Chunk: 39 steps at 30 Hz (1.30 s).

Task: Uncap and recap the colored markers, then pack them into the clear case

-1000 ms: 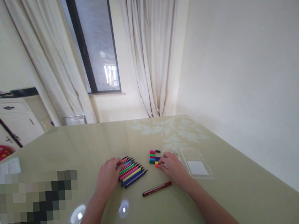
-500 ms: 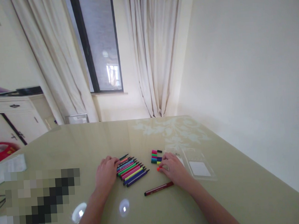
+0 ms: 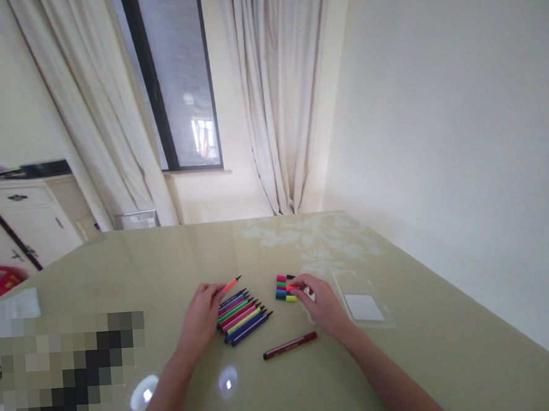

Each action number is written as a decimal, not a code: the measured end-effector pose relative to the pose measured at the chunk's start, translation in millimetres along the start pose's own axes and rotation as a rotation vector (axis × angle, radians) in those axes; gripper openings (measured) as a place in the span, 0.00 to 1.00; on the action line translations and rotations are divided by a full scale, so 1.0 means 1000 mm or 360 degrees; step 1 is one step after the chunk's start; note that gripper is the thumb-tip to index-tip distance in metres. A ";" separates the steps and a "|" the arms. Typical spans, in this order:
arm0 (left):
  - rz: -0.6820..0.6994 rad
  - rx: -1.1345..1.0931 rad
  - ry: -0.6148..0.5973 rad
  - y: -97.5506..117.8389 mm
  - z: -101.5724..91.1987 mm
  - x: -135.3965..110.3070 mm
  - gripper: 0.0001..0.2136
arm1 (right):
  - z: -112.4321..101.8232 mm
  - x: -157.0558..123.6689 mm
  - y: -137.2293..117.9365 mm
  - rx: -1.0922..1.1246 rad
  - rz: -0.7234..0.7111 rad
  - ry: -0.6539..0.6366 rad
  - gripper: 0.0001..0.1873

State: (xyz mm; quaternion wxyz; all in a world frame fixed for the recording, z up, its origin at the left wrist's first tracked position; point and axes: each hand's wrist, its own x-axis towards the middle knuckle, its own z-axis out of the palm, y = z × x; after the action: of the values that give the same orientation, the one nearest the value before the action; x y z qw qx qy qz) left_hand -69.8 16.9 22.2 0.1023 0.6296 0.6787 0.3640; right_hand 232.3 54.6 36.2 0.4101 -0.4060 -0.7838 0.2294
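Note:
My left hand (image 3: 201,314) is closed on an orange felt-tip pen (image 3: 231,285), its bare dark tip pointing up and away to the right. Beside that hand lies a slanted row of uncapped felt-tip pens (image 3: 245,319) in several colours, tips toward the upper right. My right hand (image 3: 318,302) pinches a small orange pen cap (image 3: 292,287) between thumb and finger. Under and beside its fingertips sits a cluster of coloured pen caps (image 3: 281,287). Nearer to me, a capped dark red felt-tip pen (image 3: 290,346) lies alone.
A clear plastic case (image 3: 365,305) with a white label lies open to the right of my right hand. Papers (image 3: 11,313) rest at the table's left edge, near a blurred-out patch. Beyond the table (image 3: 175,255) are a window, curtains and a white cabinet (image 3: 24,214).
My left hand has lifted the orange pen out of the row. My right hand has picked up the orange cap and raised it toward the other caps. The view has shifted slightly.

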 end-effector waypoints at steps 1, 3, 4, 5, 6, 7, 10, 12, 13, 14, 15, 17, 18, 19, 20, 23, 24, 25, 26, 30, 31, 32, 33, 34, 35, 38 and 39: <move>0.0068 -0.0135 -0.0007 0.009 0.002 -0.001 0.16 | -0.002 0.001 -0.002 0.0039 0.0003 0.0029 0.12; 0.0203 -0.0359 -0.0129 0.030 0.007 -0.007 0.16 | -0.005 0.002 -0.006 0.0097 0.0001 0.0078 0.13; 0.0232 -0.0438 -0.0208 0.039 0.009 -0.010 0.15 | -0.006 0.002 -0.008 0.0118 -0.0004 0.0094 0.14; 0.0243 -0.0496 -0.0275 0.048 0.012 -0.013 0.15 | -0.007 0.002 -0.010 0.0132 -0.0010 0.0103 0.14; 0.0245 -0.0530 -0.0312 0.055 0.014 -0.016 0.14 | -0.008 0.003 -0.011 0.0141 -0.0018 0.0105 0.14; 0.0241 -0.0551 -0.0332 0.060 0.015 -0.018 0.14 | -0.009 0.003 -0.012 0.0146 -0.0024 0.0104 0.13; 0.0243 -0.0581 -0.0325 0.064 0.017 -0.021 0.13 | -0.009 0.003 -0.014 0.0164 -0.0045 0.0077 0.12; 0.0248 -0.0599 -0.0330 0.063 0.017 -0.021 0.13 | -0.008 0.002 -0.015 0.0194 -0.0065 0.0064 0.11; 0.0252 -0.0604 -0.0338 0.062 0.017 -0.021 0.13 | -0.007 0.002 -0.015 0.0210 -0.0077 0.0055 0.10; 0.0258 -0.0605 -0.0348 0.062 0.017 -0.021 0.13 | -0.006 0.001 -0.016 0.0225 -0.0090 0.0049 0.10; 0.0262 -0.0604 -0.0358 0.063 0.018 -0.021 0.12 | -0.006 0.001 -0.017 0.0237 -0.0100 0.0044 0.11; 0.0266 -0.0596 -0.0373 0.064 0.019 -0.022 0.12 | -0.004 0.000 -0.018 0.0261 -0.0117 0.0017 0.11; 0.0269 -0.0588 -0.0375 0.066 0.019 -0.023 0.12 | -0.004 0.000 -0.018 0.0272 -0.0123 0.0001 0.11; 0.0274 -0.0579 -0.0375 0.067 0.020 -0.024 0.12 | -0.004 0.000 -0.018 0.0282 -0.0127 -0.0014 0.11; 0.0282 -0.0572 -0.0374 0.067 0.021 -0.024 0.12 | -0.004 -0.001 -0.018 0.0290 -0.0130 -0.0028 0.11; 0.0302 -0.0568 -0.0362 0.068 0.022 -0.026 0.12 | -0.004 -0.001 -0.018 0.0319 -0.0114 -0.0035 0.11; 0.0300 -0.0572 -0.0352 0.068 0.023 -0.026 0.12 | -0.004 -0.001 -0.018 0.0331 -0.0102 -0.0031 0.11; 0.0296 -0.0579 -0.0336 0.068 0.023 -0.027 0.12 | -0.003 -0.001 -0.018 0.0343 -0.0089 -0.0029 0.10; 0.0294 -0.0583 -0.0321 0.069 0.023 -0.027 0.12 | -0.003 -0.001 -0.019 0.0355 -0.0075 -0.0028 0.10; 0.0291 -0.0583 -0.0298 0.076 0.020 -0.030 0.12 | -0.003 -0.001 -0.021 0.0394 0.0007 -0.0068 0.10; 0.0286 -0.0573 -0.0327 0.078 0.018 -0.030 0.12 | -0.004 0.000 -0.022 0.0387 0.0032 -0.0100 0.10; 0.0277 -0.0563 -0.0367 0.080 0.016 -0.030 0.12 | -0.006 0.000 -0.022 0.0368 0.0054 -0.0141 0.10; 0.0267 -0.0556 -0.0405 0.080 0.014 -0.029 0.13 | -0.009 0.001 -0.022 0.0341 0.0069 -0.0196 0.10; 0.0254 -0.0550 -0.0425 0.079 0.012 -0.027 0.13 | -0.014 0.001 -0.022 0.0310 0.0081 -0.0263 0.09; 0.0232 -0.0542 -0.0405 0.076 0.009 -0.025 0.13 | -0.018 0.002 -0.022 0.0278 0.0093 -0.0336 0.09; 0.0076 -0.0473 -0.0119 0.054 0.003 -0.015 0.16 | -0.032 0.002 -0.020 0.0171 0.0142 -0.0535 0.06; -0.0004 -0.0439 -0.0024 0.044 0.002 -0.012 0.17 | -0.035 0.001 -0.019 0.0128 0.0162 -0.0594 0.05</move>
State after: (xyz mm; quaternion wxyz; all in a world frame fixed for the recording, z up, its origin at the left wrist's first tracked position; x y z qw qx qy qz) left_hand -32.0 4.4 44.3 0.1934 0.6113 0.6223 0.4490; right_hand 252.4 45.8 69.5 0.2615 -0.3789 -0.8148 0.3523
